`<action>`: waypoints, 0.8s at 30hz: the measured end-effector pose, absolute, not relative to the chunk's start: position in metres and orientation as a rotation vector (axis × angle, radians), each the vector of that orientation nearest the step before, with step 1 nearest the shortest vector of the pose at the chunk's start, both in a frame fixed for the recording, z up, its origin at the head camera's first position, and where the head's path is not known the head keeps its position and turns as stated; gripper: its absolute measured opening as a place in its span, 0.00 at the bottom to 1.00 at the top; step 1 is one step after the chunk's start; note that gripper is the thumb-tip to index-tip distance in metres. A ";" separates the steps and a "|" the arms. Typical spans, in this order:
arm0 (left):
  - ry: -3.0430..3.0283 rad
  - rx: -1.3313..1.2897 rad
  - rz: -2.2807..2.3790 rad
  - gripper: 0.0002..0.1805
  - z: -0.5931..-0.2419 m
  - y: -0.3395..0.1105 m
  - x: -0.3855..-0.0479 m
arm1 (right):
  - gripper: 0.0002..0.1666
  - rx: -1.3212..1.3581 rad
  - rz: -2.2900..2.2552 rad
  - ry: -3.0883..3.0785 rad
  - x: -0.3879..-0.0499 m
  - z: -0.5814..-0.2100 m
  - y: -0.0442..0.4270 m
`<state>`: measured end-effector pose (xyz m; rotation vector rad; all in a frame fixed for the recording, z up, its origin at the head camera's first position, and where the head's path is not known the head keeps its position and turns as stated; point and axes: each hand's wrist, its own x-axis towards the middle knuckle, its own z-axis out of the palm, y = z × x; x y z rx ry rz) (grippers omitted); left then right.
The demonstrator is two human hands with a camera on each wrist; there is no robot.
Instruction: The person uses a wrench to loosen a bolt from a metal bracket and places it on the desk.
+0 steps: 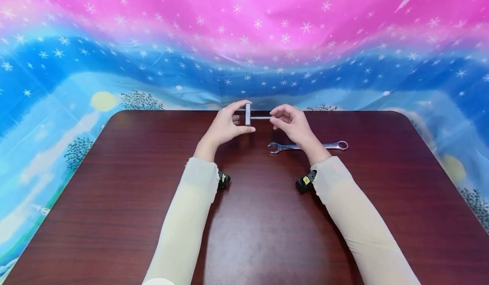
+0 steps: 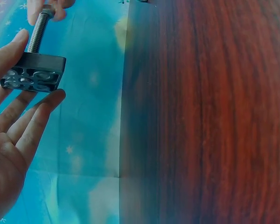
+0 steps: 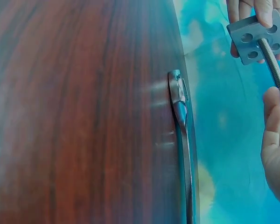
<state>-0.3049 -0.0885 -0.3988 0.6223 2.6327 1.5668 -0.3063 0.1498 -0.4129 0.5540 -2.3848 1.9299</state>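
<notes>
In the head view, my left hand grips a grey metal block by its edges, fingers above and thumb below. A threaded bolt runs from the block toward my right hand, whose thumb and fingers pinch its head end. The left wrist view shows the bolt's thread meeting the block, with recesses on the near face. Seen from the right wrist, the bolt meets the middle of the plate-like block face, among several round holes. Both pieces are held above the table.
A combination wrench lies on the dark wooden table, partly under my right wrist. Black wrist cameras sit at both cuffs. Behind the table's far edge hangs a pink and blue patterned cloth.
</notes>
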 end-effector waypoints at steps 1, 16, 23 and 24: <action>2.630 0.619 1.567 0.40 -0.399 -0.089 -0.305 | 0.13 0.560 1.924 -2.388 -0.306 -0.413 0.150; 2.615 0.602 1.568 0.41 -0.398 -0.087 -0.305 | 0.14 0.483 2.047 -2.418 -0.309 -0.415 0.153; 2.606 0.596 1.583 0.41 -0.398 -0.083 -0.306 | 0.12 0.473 2.069 -2.363 -0.309 -0.415 0.150; 2.607 0.593 1.585 0.41 -0.397 -0.083 -0.306 | 0.14 0.482 2.062 -2.372 -0.308 -0.415 0.150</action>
